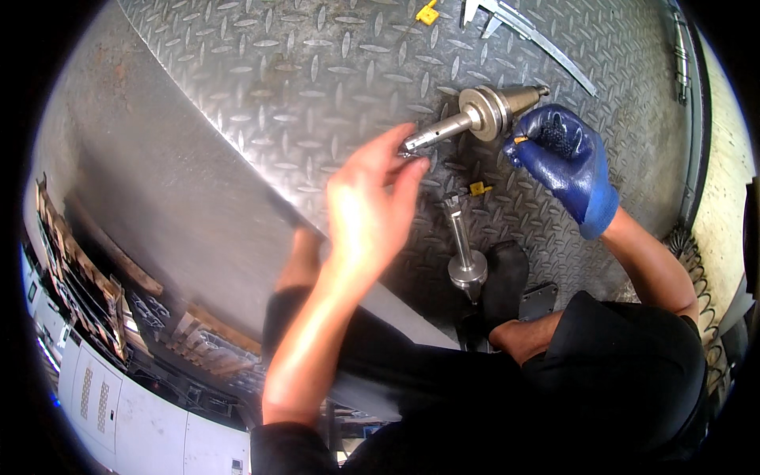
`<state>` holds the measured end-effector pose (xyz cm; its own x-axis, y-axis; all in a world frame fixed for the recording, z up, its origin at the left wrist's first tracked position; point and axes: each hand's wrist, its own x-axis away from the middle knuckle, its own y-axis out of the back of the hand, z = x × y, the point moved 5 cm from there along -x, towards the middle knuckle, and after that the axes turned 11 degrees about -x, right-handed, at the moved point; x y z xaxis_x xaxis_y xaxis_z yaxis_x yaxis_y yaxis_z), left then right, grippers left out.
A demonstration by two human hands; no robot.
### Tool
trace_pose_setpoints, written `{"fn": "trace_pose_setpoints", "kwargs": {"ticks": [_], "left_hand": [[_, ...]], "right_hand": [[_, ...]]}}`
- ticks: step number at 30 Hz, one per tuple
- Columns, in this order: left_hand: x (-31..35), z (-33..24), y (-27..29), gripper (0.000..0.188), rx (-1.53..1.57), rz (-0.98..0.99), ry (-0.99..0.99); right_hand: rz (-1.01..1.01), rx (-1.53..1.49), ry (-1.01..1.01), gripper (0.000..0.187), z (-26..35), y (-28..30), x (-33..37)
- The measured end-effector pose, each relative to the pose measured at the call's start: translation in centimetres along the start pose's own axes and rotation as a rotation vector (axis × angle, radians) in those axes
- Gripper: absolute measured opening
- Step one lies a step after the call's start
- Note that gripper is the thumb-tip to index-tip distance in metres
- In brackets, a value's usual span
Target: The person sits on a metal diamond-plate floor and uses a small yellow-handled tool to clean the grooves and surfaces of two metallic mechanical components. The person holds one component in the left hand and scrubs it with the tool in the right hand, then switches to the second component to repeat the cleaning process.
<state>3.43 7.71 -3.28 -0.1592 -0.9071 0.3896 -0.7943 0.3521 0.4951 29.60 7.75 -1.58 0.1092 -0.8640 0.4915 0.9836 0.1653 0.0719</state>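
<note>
My left hand (366,202), bare, pinches the slim front end of a steel milling tool holder (484,113) between thumb and fingers. The holder's wide flange and tapered shank point away to the right. My right hand (564,154), in a blue coated work glove, is closed beside the flange. A small gold-coloured piece (520,140) shows at its fingertips, too small to name surely. Below, a second tool holder (461,245) with a toothed cutter head lies on the tread plate, beside a small yellow-handled key (478,188).
Patterned metal tread plate (277,87) lies beneath the work. Toward the far side are a vernier caliper (530,36) and another yellow-handled key (427,13). My dark shoe (507,281) is close to the second holder. A coiled hose (685,245) runs at the right; grey cabinets (134,404) stand lower left.
</note>
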Motion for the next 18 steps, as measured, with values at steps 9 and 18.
{"fn": "trace_pose_setpoints", "kwargs": {"ticks": [9, 18], "left_hand": [[0.0, -0.1, 0.3, 0.044, 0.023, 0.013, 0.013], [0.3, 2.0, 5.6, 0.039, -0.158, -0.141, 0.076]], "right_hand": [[0.085, 0.014, 0.032, 0.012, 1.1, -0.7, 0.3], [0.270, 0.077, 0.015, 0.017, 1.9, -2.3, 1.1]]}}
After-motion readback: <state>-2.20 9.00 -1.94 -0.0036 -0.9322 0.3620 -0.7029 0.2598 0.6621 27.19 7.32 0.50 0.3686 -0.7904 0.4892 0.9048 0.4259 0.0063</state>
